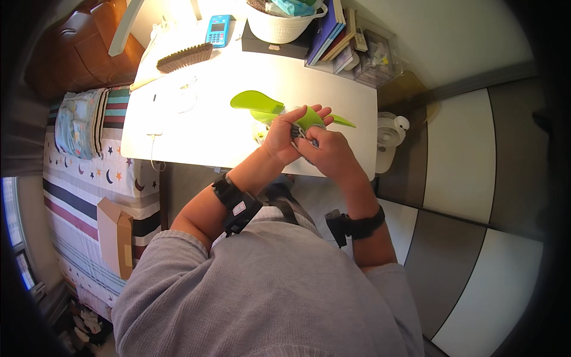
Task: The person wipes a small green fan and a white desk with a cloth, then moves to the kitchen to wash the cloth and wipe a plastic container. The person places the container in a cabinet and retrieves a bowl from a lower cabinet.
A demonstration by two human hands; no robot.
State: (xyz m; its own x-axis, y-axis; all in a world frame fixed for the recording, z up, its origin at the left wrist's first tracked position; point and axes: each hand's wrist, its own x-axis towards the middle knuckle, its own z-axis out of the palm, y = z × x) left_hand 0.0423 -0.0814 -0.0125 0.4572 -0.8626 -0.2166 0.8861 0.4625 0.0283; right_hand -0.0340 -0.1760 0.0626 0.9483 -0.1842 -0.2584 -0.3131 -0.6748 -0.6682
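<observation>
My left hand (284,134) is palm up over the front part of the white table (214,138), cradling a green curved plastic piece (311,118). Pinched in my right hand (325,149) is a grey cloth (308,158), pressed against the near end of that piece. Beyond my left hand lies a green rounded blade-like piece (257,101), and another narrow green piece (343,121) shows to the right of my fingertips. Whether these green parts are joined cannot be told, as my hands hide the middle. A small pale green and white object (260,133) sits beside my left wrist.
At the back stand a white woven basket (283,27) on a dark box, books (328,33) and a clear plastic organizer (377,62). A brush (185,57), a blue payment terminal (218,31) and a white cable (152,149) lie on the left. A white fan (391,131) stands right of the table.
</observation>
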